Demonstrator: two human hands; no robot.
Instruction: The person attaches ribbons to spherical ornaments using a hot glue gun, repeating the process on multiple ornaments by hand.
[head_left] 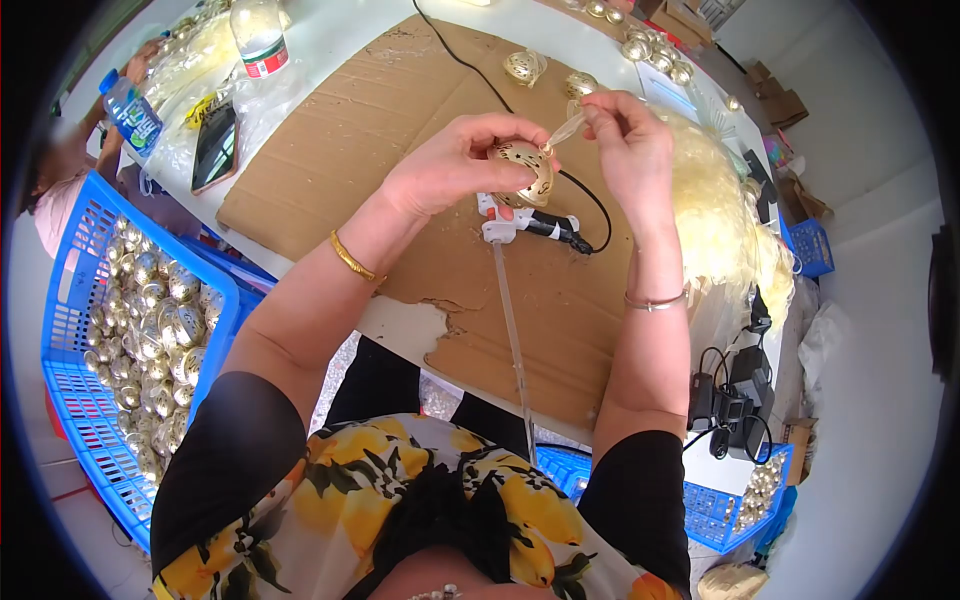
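My left hand [455, 165] is wrapped round a gold ball [525, 178] with dark cut-out patterns, above the cardboard sheet [330, 150]. Fingers pinched, my right hand [625, 135] holds a pale sheer ribbon [568, 128] that runs to the top of the ball. Just below the ball lies a white and black glue gun [535, 224] with a black cable; a clear glue stick [510, 330] extends from it toward my body. Two more gold balls, one of them [524, 67] with ribbon, rest beyond my hands.
A blue basket [70, 370] of gold balls stands at left. Bottles [258, 40] and a phone [216, 148] lie left on the table. Pale ribbons [710, 200] are heaped at right, near power adapters [745, 390]. Another person [60, 190] sits at far left.
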